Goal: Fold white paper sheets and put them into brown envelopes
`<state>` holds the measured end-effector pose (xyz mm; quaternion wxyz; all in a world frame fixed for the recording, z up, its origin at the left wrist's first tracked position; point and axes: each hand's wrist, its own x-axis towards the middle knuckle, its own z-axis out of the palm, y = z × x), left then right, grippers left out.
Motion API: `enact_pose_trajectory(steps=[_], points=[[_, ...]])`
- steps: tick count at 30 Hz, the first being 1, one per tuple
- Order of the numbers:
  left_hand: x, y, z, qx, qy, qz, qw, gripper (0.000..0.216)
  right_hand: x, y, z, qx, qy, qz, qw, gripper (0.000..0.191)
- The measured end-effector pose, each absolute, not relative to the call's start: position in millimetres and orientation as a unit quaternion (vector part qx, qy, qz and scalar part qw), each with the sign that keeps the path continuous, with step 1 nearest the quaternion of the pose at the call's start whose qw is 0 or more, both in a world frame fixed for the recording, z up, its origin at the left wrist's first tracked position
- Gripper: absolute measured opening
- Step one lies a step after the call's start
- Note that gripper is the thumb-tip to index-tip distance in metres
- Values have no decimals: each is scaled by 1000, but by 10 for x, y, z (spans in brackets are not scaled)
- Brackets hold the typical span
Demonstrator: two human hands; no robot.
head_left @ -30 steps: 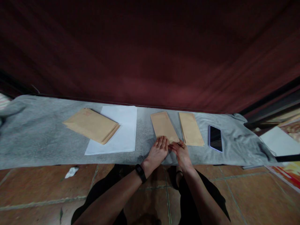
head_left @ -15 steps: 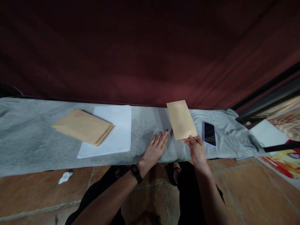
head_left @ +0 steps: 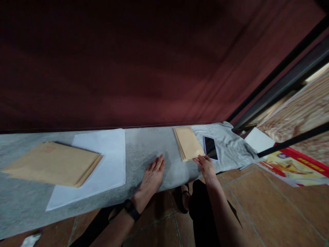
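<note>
My right hand (head_left: 205, 165) pinches the near edge of a brown envelope lying on top of a small stack of brown envelopes (head_left: 188, 142) on the grey cloth (head_left: 151, 145). Flat on the cloth to the left of that stack rests my left hand (head_left: 151, 175), fingers spread, holding nothing; a black band is on its wrist. A dark phone (head_left: 210, 148) lies just right of the stack.
A bigger pile of brown envelopes (head_left: 52, 163) lies at the left, partly over white paper sheets (head_left: 102, 161). A dark red curtain (head_left: 144, 68) hangs behind. Tiled floor (head_left: 269, 212) is below; printed paper (head_left: 290, 164) and a white sheet (head_left: 258, 139) lie at the right.
My right hand lifted the envelope from the middle of the cloth and laid it on the stack at the right. My left hand stayed flat. The view swung right.
</note>
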<state>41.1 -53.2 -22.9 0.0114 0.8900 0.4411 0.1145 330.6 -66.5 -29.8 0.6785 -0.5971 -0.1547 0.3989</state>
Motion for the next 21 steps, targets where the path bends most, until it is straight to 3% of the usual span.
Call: enact_pose_trajectory(steps=[9,21], points=[[389,-489,-175,878,459,120,65,40,3263,-670,-338,-615,-157,398,662,29],[365,-473,-159,882,451,112,81,39,3245,-681,-304,-625,-157,403,650,26]])
